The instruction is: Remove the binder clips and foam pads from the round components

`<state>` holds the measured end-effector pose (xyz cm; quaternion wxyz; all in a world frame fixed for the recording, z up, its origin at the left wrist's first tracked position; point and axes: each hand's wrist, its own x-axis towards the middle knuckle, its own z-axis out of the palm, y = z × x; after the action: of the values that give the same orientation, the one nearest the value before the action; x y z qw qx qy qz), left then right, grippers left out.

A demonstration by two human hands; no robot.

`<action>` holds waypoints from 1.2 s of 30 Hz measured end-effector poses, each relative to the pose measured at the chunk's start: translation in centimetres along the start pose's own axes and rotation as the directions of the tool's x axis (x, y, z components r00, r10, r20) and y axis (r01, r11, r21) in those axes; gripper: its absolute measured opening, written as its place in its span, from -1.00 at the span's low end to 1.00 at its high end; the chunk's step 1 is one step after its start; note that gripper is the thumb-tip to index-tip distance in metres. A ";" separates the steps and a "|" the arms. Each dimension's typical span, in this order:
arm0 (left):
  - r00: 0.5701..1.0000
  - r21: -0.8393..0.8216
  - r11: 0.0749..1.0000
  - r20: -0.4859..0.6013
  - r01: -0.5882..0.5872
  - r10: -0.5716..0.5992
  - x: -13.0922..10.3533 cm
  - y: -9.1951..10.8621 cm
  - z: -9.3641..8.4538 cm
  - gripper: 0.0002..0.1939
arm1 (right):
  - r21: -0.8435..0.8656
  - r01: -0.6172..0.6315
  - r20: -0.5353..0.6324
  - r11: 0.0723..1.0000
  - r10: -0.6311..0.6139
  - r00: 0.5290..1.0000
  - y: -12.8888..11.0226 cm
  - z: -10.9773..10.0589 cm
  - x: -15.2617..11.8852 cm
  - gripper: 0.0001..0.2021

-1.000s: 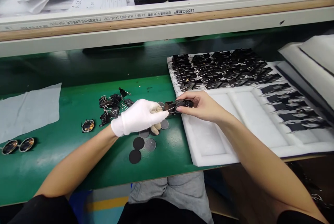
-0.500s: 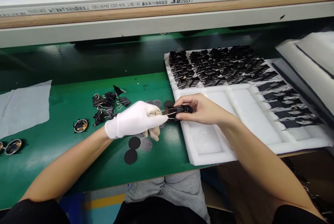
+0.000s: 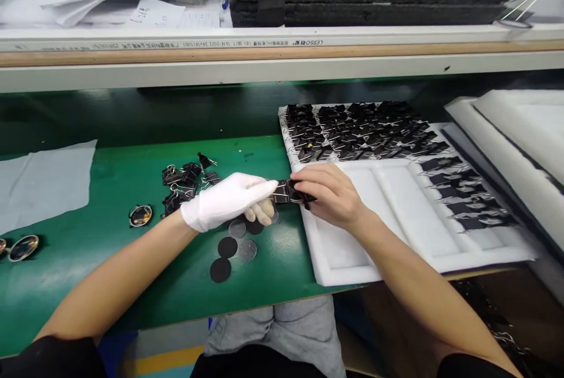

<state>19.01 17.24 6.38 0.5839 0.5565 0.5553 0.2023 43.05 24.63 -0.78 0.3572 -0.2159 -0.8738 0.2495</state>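
White glove point(image 3: 229, 201); black clip point(image 3: 282, 192) at fingertips point(image 3: 268, 188); black discs point(image 3: 221, 270) below fingers; lens point(image 3: 140, 216) left of them looks dark, maybe amber-mottled.

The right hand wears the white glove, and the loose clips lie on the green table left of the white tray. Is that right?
Wrong hand: the head view shows the white glove on the left hand. The loose clips do lie on the green table, left of the white tray.
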 end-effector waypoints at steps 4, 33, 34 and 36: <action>0.986 0.193 0.978 -0.128 -0.079 0.104 -0.2 0.2 -0.7 -0.55 | 0.219 -0.149 -0.025 0.964 0.158 0.987 -1.0 -0.5 0.3 -0.01; 0.918 0.766 0.506 0.336 -0.397 0.212 -3.7 0.0 1.6 -0.37 | -0.111 -0.305 0.305 0.946 0.325 0.895 -8.5 -10.2 -7.3 -0.88; 0.922 0.793 0.472 0.317 -0.385 0.221 -3.5 -0.2 1.1 -0.36 | -0.174 -0.339 0.290 0.925 0.377 0.880 -8.0 -12.3 -8.7 -0.85; 0.927 0.826 0.434 0.264 -0.359 0.265 -3.0 -0.5 0.2 -0.36 | -0.308 -0.398 0.235 0.864 0.475 0.848 -6.4 -17.0 -11.6 -0.80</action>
<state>18.14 14.47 7.18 0.2049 0.8740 0.4400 -0.0247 61.76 17.96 7.58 0.1225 -0.4122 -0.8693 0.2438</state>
